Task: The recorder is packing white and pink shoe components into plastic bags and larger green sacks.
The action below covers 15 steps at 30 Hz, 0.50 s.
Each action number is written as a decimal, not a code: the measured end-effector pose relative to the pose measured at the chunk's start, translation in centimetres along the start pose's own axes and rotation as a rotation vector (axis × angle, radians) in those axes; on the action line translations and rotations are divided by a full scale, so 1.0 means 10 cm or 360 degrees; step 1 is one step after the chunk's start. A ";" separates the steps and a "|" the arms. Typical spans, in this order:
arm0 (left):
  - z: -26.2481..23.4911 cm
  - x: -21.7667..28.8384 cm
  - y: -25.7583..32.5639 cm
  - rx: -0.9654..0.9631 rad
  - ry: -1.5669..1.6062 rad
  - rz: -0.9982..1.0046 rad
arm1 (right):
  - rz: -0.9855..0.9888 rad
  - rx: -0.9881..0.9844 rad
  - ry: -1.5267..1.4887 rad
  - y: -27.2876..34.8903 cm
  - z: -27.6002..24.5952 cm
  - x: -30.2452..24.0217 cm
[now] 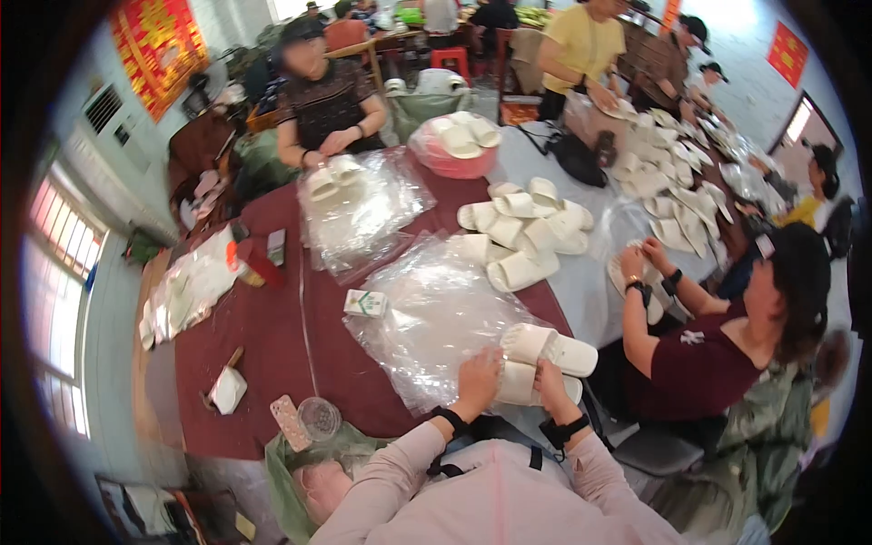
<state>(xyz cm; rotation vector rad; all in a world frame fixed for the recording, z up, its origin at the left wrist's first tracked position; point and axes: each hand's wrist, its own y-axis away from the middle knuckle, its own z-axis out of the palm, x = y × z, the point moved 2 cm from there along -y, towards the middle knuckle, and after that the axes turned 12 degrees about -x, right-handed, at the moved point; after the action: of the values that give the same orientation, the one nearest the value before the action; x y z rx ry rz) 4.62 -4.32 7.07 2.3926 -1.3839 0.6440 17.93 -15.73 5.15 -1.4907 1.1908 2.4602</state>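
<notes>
A pair of cream slippers lies at the near edge of the table, in front of me. My right hand is closed on the nearer slipper around its middle. My left hand rests beside the slippers' left ends, over the edge of a stack of clear plastic bags. Its fingers look stretched out, slightly blurred, and I see nothing held in them. Just beyond the pair, a heap of cream slippers lies on the table.
A small white-and-green box sits on the bags. Left on the maroon cloth are a tape dispenser, a phone and a round clear container. Co-workers handle slippers across the table and to my right.
</notes>
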 end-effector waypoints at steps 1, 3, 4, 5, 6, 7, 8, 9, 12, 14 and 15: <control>0.00 0.03 0.04 0.0039 0.0002 -0.0061 | -0.0084 -0.0080 -0.0117 0.02 0.09 -0.02; -0.01 0.15 0.09 0.0146 -0.0253 0.0026 | -0.0117 -0.0282 -0.0250 0.12 0.25 -0.13; -0.07 0.17 0.10 0.0110 -0.0035 0.0076 | -0.0154 -0.0528 -0.0559 0.20 0.35 -0.21; -0.11 0.21 0.13 0.0146 -0.0033 0.0009 | -0.0173 -0.0769 -0.0874 0.23 0.43 -0.25; -0.15 0.28 0.12 0.0122 -0.0070 0.0022 | -0.0147 -0.0807 -0.0846 0.21 0.41 -0.25; -0.19 0.31 0.12 0.0099 -0.0109 0.0030 | -0.0157 -0.1041 -0.0949 0.17 0.38 -0.24; -0.22 0.32 0.14 0.0131 -0.0113 -0.0013 | -0.0163 -0.1272 -0.1056 0.13 0.36 -0.24; -0.24 0.34 0.16 0.0121 -0.0100 0.0079 | -0.0132 -0.1312 -0.1033 0.13 0.41 -0.30; -0.27 0.37 0.17 0.0156 -0.0025 0.0175 | 0.0030 -0.1371 -0.1031 0.16 0.53 -0.43; -0.27 0.42 0.17 0.0197 0.0038 0.0187 | 0.0050 -0.1374 -0.1039 0.13 0.53 -0.47; -0.28 0.48 0.19 0.0224 0.0160 0.0346 | 0.0047 -0.1345 -0.1072 0.11 0.51 -0.49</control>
<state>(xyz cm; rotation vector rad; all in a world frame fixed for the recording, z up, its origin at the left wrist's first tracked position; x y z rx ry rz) 4.39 -7.43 12.03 2.2954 -1.6175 0.9335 16.37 -11.67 10.76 -0.5175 0.0401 3.2381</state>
